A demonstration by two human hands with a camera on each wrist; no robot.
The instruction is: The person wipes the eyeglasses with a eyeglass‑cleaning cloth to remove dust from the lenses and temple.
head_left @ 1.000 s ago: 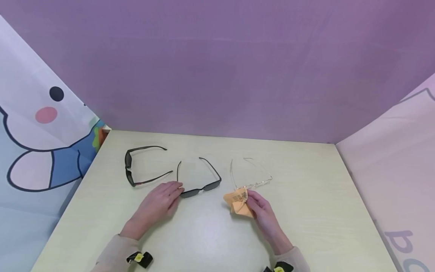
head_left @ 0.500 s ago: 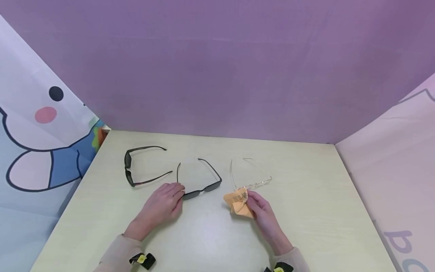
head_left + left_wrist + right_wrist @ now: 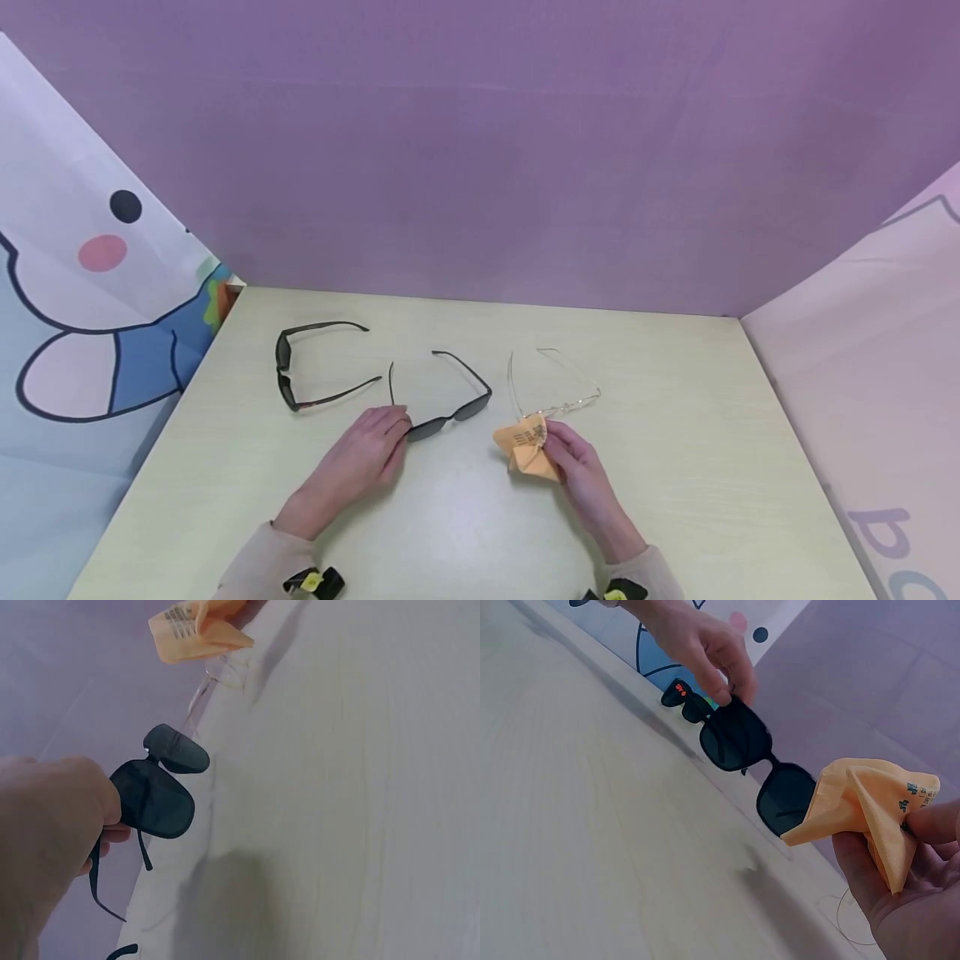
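My left hand (image 3: 356, 454) pinches a pair of black sunglasses (image 3: 471, 408) at one outer corner of the frame, thumb against the lens edge. In the left wrist view, the dark lenses (image 3: 157, 799) hang from the fingers over the table, temples unfolded. A folded orange cleaning cloth (image 3: 525, 446) with dark print is held between the thumb and fingers of my right hand (image 3: 592, 479). From the right wrist, the cloth (image 3: 862, 802) overlaps the edge of the farther lens (image 3: 786, 799). Thin wire-framed eyeglasses (image 3: 573, 406) lie just behind the cloth, which hides part of their front.
A second pair of black sunglasses (image 3: 282, 354) rests at the left of the pale table (image 3: 675, 467), temples unfolded and pointing right. A purple backdrop (image 3: 480, 167) rises behind the table, with printed cloth walls at both sides.
The left hand has shifted slightly right and toward the person, and the sunglasses have moved and turned a little with it. The right hand and the cloth look unmoved.
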